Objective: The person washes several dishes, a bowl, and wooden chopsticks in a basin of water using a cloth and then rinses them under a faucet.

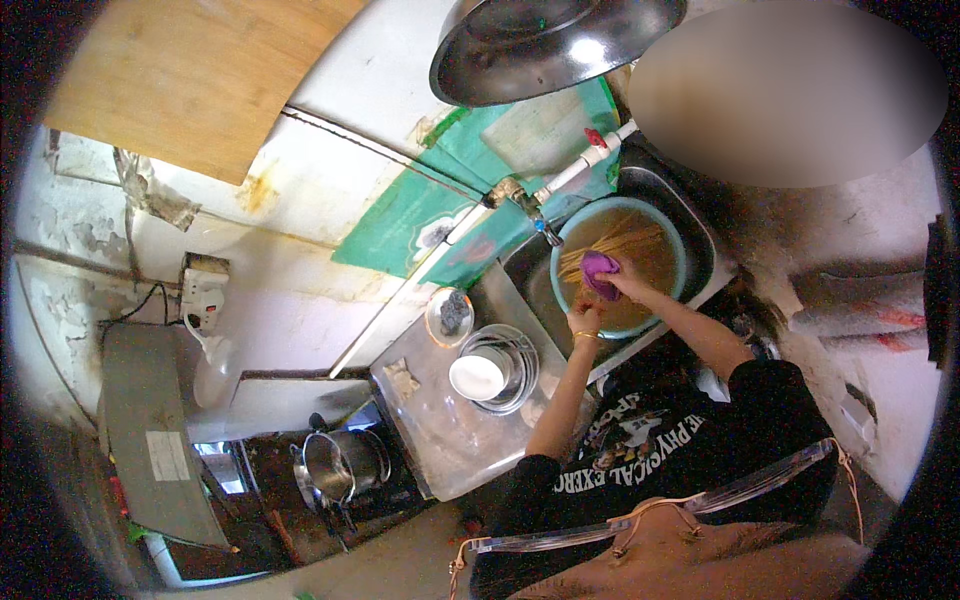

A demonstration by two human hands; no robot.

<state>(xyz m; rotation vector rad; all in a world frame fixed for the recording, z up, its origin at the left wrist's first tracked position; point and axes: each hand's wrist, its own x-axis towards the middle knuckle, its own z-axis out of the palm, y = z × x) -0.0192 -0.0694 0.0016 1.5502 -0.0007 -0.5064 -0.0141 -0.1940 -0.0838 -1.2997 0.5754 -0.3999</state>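
A light-blue plastic basin [681, 262] of brownish water stands in the sink [709, 232]. A bundle of thin yellowish sticks, perhaps chopsticks, lies in the basin [622, 238]. My right hand [626, 280] grips a purple cloth [598, 271] over the near ends of the sticks. My left hand [584, 318] is at the basin's near left side, just below the cloth, its fingers bent close together; whether it holds a stick cannot be told. A metal tap with a blue mark [541, 225] hangs over the basin's left rim.
Left of the sink, a metal counter [442, 442] bears a white bowl [477, 377] in stacked metal basins [531, 367] and a bowl with a dark scourer [453, 313]. A pot [349, 465] stands on the stove. A large black wok [517, 71] hangs above the white pipe [566, 178].
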